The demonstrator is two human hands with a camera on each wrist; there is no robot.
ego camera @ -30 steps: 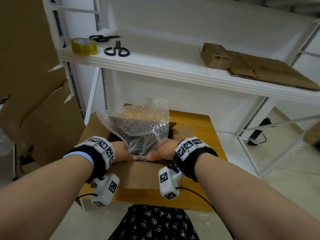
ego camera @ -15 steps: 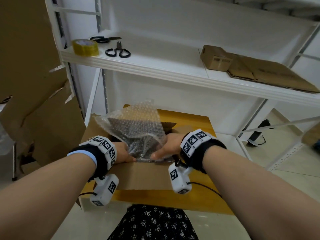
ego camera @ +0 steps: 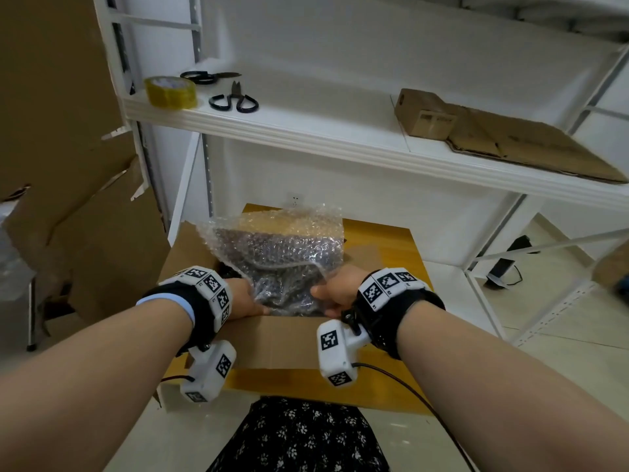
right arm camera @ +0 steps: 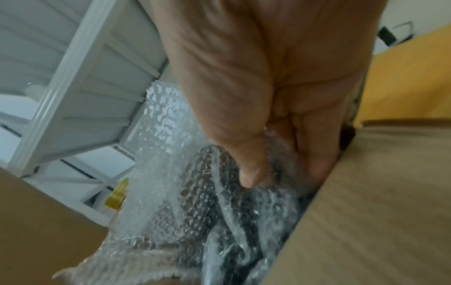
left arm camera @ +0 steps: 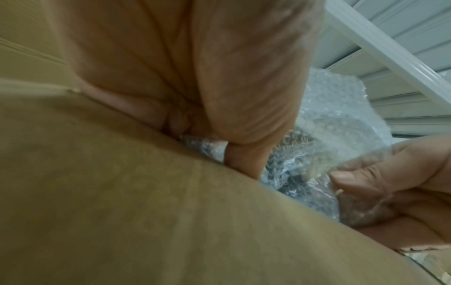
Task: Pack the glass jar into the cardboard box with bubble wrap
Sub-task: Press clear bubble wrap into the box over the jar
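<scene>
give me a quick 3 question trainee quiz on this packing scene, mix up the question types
1. True or false: both hands grip the bubble wrap over the open cardboard box.
2. Multiple choice: what lies beside the roll of yellow tape on the white shelf? A) a hammer B) two pairs of scissors C) a marker
3. Fill in: the box sits on a ______-coloured table.

Key
1. True: the left hand and the right hand each hold the sheet's near edge.
2. B: scissors lie just right of the tape, another pair behind.
3. Yellow.
</scene>
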